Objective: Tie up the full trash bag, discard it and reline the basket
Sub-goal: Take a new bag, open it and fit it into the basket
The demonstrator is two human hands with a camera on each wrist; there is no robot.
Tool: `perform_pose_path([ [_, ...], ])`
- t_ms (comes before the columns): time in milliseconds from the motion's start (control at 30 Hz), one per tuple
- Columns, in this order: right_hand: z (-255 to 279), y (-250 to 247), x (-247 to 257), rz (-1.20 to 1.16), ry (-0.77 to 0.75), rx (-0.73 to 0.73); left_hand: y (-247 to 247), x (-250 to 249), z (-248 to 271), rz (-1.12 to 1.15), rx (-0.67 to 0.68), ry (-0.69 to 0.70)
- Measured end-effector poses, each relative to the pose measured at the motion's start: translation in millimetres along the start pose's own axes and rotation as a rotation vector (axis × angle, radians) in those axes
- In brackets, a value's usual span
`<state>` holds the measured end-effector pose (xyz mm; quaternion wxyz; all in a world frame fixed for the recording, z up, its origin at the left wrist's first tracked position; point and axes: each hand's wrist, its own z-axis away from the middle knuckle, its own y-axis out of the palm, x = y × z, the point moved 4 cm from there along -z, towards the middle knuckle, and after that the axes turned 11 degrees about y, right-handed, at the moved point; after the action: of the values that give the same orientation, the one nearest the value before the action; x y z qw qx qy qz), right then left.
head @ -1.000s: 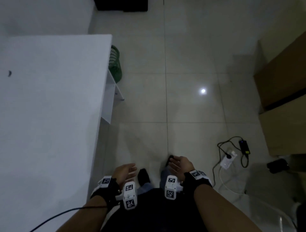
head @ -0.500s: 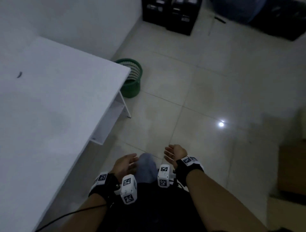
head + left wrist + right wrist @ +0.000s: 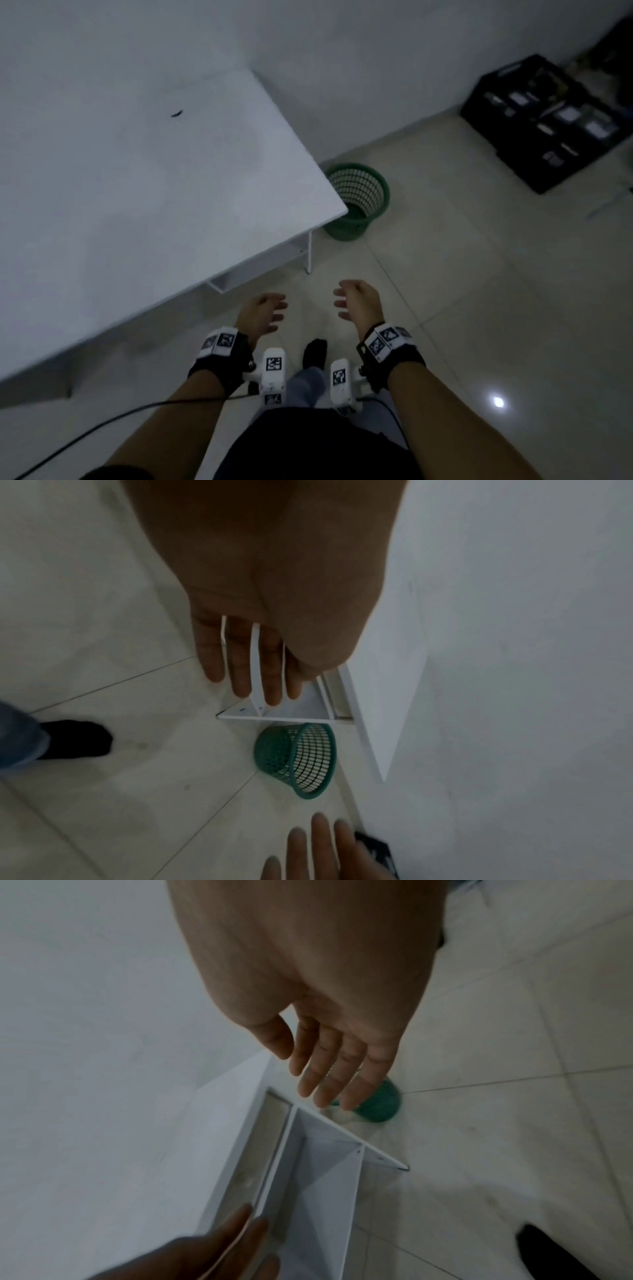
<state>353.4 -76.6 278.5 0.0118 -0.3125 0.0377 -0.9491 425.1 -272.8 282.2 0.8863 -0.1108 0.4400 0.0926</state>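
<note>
Both hands, left hand (image 3: pixel 262 313) and right hand (image 3: pixel 358 303), hang empty with fingers loosely spread, well short of the green basket (image 3: pixel 359 200) beside the table (image 3: pixel 154 192) corner.

- Bare tiled floor (image 3: pixel 445 308) lies open between the hands and the green basket (image 3: pixel 359 202), a clear way straight ahead.
- The white table (image 3: pixel 154 192) crowds the left; its corner overhangs the basket's near-left rim.
- The table's leg (image 3: pixel 309 251) stands just near of the basket.
- A black crate (image 3: pixel 548 126) sits far right, well apart.
</note>
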Motion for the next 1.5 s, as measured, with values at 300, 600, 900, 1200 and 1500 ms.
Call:
perform_pose_path([
  [300, -25, 83, 102, 0.709, -0.864, 0.208, -22, -56, -22, -0.295, -0.315, 0.374],
  [600, -107, 126, 55, 0.84, -1.726, 0.026, -52, 1, -86, -0.975, -0.809, 0.81],
  [900, -146, 146, 43, 0.323, -2.143, -0.177, -46, 22, -108, -1.001, -1.189, 1.077],
  [1200, -149, 141, 39, 0.199, -2.184, -0.117, -63, 26, -100, -1.077, -0.97, 1.08],
  [1500, -172, 187, -24, 0.415, -1.615, 0.157, -74, 32, -96, -1.118, -1.054, 0.919],
])
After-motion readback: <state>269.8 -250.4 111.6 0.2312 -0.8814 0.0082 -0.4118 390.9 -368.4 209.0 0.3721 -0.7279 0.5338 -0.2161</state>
